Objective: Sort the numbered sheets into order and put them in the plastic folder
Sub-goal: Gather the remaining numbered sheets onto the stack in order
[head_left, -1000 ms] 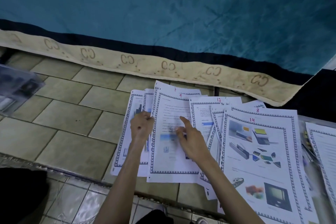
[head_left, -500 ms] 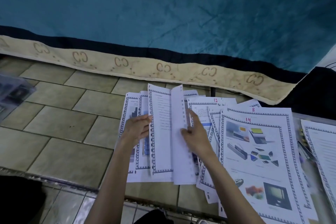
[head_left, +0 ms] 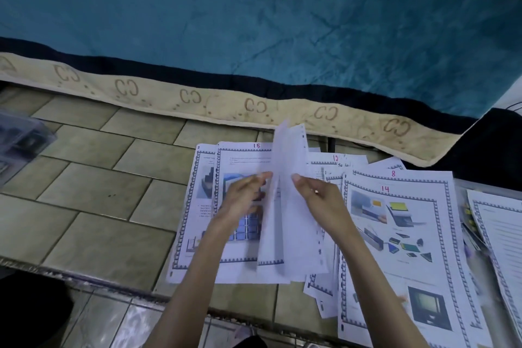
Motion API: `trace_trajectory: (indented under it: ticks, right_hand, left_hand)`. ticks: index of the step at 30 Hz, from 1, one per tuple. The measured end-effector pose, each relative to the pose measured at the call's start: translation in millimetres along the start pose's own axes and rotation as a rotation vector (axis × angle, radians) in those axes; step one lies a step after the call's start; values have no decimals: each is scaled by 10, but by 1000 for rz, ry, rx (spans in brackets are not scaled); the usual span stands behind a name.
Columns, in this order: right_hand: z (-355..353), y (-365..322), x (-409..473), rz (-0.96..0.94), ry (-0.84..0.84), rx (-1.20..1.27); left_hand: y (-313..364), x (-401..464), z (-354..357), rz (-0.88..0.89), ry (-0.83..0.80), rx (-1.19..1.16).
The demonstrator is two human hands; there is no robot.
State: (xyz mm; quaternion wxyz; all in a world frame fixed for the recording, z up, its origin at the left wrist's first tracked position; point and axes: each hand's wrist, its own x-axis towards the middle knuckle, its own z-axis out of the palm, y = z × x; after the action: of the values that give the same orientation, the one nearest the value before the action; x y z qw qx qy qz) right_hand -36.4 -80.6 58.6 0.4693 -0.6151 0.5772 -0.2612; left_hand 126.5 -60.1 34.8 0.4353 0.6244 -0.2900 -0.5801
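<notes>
Head view: an upturned sheet (head_left: pixel 285 206) is pinched at its edges by the left hand (head_left: pixel 243 200) and right hand (head_left: pixel 322 203), fingers curled. Beside it, floor sheets are marked 15 (head_left: pixel 256 146), 12 (head_left: pixel 335 157), 8 (head_left: pixel 393 173) and 14 (head_left: pixel 385 189).

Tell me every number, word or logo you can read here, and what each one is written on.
"15": pink handwriting atop the sheet under the left hand.
"12": atop a sheet behind the lifted page.
"8": atop a sheet on the right.
"14": atop the picture sheet.
"CC"-like logo: repeated along the blanket's cream border.
Printed text on all sheets: too small and blurred to read.
</notes>
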Motion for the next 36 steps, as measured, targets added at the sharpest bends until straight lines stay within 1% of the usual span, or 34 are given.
trace_trajectory:
  ticks: [3,5,6,8,10,11,13,15,17,19,21,23,25,27,29,31,33,34,36]
  right_hand:
    - [96,-3,11,-72,3,-26]
    - [66,29,5,-109,26,-69]
    - [30,37,-8,-125,37,-104]
    - [-45,69,-9,-147,36,-172]
    - [-80,105,28,-123,24,-223]
    - [-81,122,43,-98,20,-248]
    - [-71,151,72,-56,12,-269]
    - [-60,165,90,-60,8,-274]
    - [-45,166,89,-69,2,-275]
    - [-27,153,87,-53,9,-249]
    - [-17,105,66,-45,6,-199]
    - [-8,47,41,-24,3,-116]
    - [5,-10,19,-6,-11,-44]
    - [12,-35,16,24,-17,-17]
    - [13,-64,8,53,-5,-5]
    - [10,-62,9,40,19,2]
    - [9,-52,4,-23,33,-38]
    - [11,-32,22,-63,13,-66]
    - [59,-11,44,-104,-89,-74]
  left_hand:
    - [-60,-29,182,91,-50,126]
    - [-104,-18,185,107,-47,128]
    - [-134,4,137,131,13,166]
    - [-206,51,-9,186,264,452]
    - [-278,60,-158,160,492,703]
    - [-296,40,-209,120,555,765]
    - [-290,15,-280,82,608,768]
    - [-279,53,-336,107,628,640]
    - [-215,72,-385,80,623,504]
    - [-139,50,-420,47,575,436]
    - [-58,-18,-391,61,515,335]
    - [14,-92,-273,77,472,255]
    - [51,-151,-73,86,411,223]
    - [54,-180,135,147,321,214]
    - [45,-222,293,207,220,262]
    - [27,-237,368,225,172,320]
    - [35,-230,346,231,192,342]
    - [56,-226,301,221,216,357]
    - [89,-201,125,205,297,413]
